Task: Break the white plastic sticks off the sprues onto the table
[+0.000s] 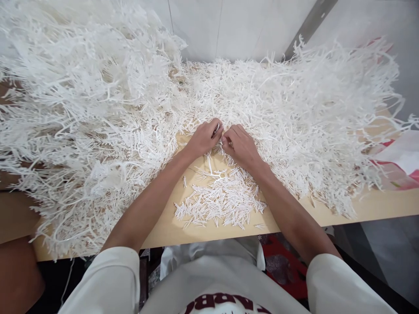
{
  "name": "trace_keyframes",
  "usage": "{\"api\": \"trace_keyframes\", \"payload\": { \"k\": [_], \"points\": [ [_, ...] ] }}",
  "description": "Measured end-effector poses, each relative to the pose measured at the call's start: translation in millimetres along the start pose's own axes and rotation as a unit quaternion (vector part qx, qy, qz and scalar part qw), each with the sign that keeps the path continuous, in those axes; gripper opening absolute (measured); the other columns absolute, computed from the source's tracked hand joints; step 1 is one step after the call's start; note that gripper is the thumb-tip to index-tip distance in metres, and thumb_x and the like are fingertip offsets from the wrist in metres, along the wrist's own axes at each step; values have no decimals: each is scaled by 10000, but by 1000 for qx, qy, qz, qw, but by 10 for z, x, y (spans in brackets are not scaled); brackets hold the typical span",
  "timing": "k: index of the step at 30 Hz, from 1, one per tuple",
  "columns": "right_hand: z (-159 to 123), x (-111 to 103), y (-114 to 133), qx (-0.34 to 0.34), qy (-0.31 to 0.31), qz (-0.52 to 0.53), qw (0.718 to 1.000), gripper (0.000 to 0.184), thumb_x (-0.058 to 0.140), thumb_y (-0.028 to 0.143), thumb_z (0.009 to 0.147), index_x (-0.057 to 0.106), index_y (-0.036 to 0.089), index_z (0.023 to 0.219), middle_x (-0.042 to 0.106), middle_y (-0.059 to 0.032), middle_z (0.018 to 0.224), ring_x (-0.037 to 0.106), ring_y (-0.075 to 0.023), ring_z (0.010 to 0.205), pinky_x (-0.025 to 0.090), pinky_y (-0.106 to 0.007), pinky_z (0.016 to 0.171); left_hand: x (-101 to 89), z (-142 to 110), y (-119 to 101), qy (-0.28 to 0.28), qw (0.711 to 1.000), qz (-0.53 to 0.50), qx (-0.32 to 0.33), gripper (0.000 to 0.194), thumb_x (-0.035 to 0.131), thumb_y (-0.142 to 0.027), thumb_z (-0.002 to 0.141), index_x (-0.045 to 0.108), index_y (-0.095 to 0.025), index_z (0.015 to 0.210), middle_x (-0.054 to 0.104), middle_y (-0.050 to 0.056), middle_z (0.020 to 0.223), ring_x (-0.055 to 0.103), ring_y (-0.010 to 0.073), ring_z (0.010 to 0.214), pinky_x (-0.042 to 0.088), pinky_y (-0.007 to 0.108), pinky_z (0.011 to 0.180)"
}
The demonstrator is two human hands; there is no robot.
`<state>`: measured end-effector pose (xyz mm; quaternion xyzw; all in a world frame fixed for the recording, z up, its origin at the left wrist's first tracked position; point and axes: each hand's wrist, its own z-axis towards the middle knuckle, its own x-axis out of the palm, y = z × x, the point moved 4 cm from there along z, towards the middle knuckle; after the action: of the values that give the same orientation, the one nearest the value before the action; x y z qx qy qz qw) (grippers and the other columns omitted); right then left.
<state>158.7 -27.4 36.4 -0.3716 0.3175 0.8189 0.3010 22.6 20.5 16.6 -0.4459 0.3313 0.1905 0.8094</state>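
My left hand (206, 136) is closed, with a white branched plastic stem (209, 163) showing just below its fingers. A small pale and dark bit shows between thumb and fingers. Beside it, my right hand (239, 143) is closed in a pinch, its fingertips almost meeting the left ones. What the right fingers hold is too small to make out. Under both hands, toward the table's front edge, lies a loose pile of short white sprigs (225, 203).
A tall heap of white branched plastic stems (91, 87) rises at the left. Another heap (321, 109) spreads over the right. Both lie on a pale wooden table (173, 231) against a grey wall (229, 30). A white and red plastic bag (397, 159) sits at the right end.
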Motion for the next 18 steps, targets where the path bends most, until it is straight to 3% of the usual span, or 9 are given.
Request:
{"api": "trace_keyframes", "payload": {
  "k": [4,6,10,12,14,16,18],
  "points": [
    [-70,-111,159,-50,-70,61,994,164,421,169,919,416,241,771,484,1,712,461,-147,686,430,-316,629,-130,24,147,-70,994,-37,-78,216,401,-366,992,506,-214,880,550,-30,628,501,117,549,383,275,591],
    [-91,-149,187,-51,-108,76,990,125,442,216,950,479,240,833,550,-7,769,523,-150,753,459,-320,675,-166,20,143,-72,993,-67,-65,246,377,-406,1004,505,-218,912,568,-36,632,536,112,564,399,266,603],
    [-79,-150,8,80,-154,91,981,221,400,339,1000,586,259,1089,634,-62,1071,589,-199,1043,500,-386,857,-145,-17,14,-20,997,-77,1,311,335,-467,1013,510,-218,946,590,-37,657,579,106,607,419,256,639],
    [-66,-119,-86,123,-141,92,978,297,379,405,1004,599,274,1153,617,-71,1179,566,-222,1139,476,-431,954,-129,-36,-43,-7,998,-53,21,345,309,-486,1015,518,-216,964,589,-30,670,576,114,623,423,262,655],
    [-50,-61,-124,120,-91,90,985,325,400,466,988,628,277,1121,633,-62,1175,568,-229,1141,450,-452,999,-123,-46,-87,-6,999,-24,46,375,281,-491,1017,527,-212,970,598,-13,704,569,126,653,433,276,689],
    [-46,-3,-117,95,-40,83,991,334,433,504,969,649,261,1041,665,-54,1093,592,-220,1060,463,-435,959,-121,-50,-112,-8,998,3,67,389,266,-486,1018,532,-207,961,608,5,747,562,138,686,444,293,733],
    [-54,15,-97,77,-34,68,994,329,447,507,962,646,245,960,672,-50,999,599,-205,965,478,-404,890,-114,-52,-119,-2,997,20,76,389,260,-475,1019,531,-205,953,609,15,772,561,147,711,451,305,768]
  ]
}}
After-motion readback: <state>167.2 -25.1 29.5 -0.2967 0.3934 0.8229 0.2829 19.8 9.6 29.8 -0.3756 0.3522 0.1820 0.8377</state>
